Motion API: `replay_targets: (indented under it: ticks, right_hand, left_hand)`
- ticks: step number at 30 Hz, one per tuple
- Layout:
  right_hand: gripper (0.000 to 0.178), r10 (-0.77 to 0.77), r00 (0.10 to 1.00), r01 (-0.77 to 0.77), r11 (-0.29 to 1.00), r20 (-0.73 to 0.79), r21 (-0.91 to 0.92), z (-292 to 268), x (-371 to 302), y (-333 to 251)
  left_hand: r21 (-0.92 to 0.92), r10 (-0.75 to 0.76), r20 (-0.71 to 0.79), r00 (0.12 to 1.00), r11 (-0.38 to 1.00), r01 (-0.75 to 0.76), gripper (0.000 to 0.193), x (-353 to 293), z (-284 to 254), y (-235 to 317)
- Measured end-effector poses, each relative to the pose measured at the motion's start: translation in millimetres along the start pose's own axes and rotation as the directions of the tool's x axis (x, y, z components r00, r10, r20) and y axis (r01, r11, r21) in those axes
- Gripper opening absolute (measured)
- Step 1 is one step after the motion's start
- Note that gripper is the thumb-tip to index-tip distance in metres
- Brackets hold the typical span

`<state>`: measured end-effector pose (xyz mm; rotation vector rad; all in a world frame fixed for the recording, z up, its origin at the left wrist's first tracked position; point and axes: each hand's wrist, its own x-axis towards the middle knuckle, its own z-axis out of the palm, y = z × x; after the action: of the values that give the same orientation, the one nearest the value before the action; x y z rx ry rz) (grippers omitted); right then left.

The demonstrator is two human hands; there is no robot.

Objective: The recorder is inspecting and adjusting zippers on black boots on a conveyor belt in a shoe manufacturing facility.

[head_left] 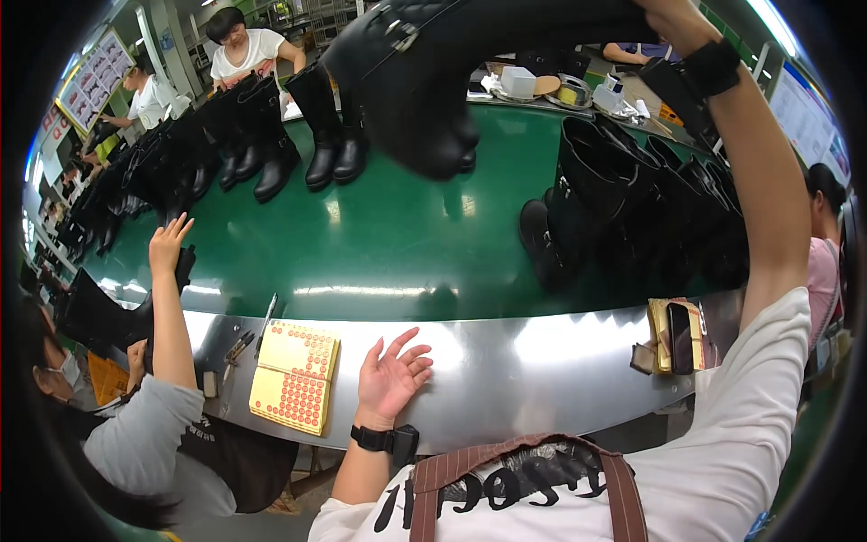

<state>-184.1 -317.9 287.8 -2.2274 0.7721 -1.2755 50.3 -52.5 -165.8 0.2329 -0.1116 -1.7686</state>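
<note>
High at the top of the view, my right arm is raised, and my right hand grips the shaft of a black boot. This boot hangs toe-down over the green table, with a buckle strap near its ankle; part of it and some of my fingers run out of the picture. Above the metal ledge, my left hand is open, palm up, fingers spread, holding nothing. Just left of it lies a stack of yellow sticker sheets with red round stickers, bound by a band.
The green conveyor table carries a cluster of boots at right and a long row at left. A phone lies on yellow sheets. Co-workers stand across; another's arm reaches in at left. Pens and tools lie nearby.
</note>
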Motion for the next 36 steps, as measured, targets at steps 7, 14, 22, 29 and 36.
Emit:
replay_targets:
  ticks: [7, 14, 22, 29, 36]
  right_hand:
    - [0.038, -0.149, 0.931, -0.086, 0.798, -0.333, -0.596, -33, 57, 97]
    - [0.080, 0.043, 0.926, -0.359, 0.403, -0.374, -0.842, -25, 111, 263]
    - [0.053, 0.311, 0.937, -0.280, 0.401, -0.159, -0.872, 64, 96, 398]
    - [0.060, 0.343, 0.930, -0.069, 0.520, 0.135, -0.851, 59, 127, 434]
    - [0.057, 0.410, 0.875, -0.016, 0.558, 0.259, -0.829, -15, 105, 317]
  left_hand:
    - [0.045, 0.110, -0.171, 0.979, 0.994, -0.103, 0.046, 5, -16, 8]
    - [0.154, 0.158, -0.244, 0.957, 0.981, -0.122, 0.042, 9, -8, 3]
    - [0.220, 0.151, -0.260, 0.954, 0.971, -0.094, 0.038, 11, -6, 3]
    - [0.243, 0.143, -0.281, 0.949, 0.967, -0.074, 0.038, 11, -5, 3]
    - [0.261, 0.158, -0.241, 0.958, 0.961, -0.092, 0.036, 11, -7, 0]
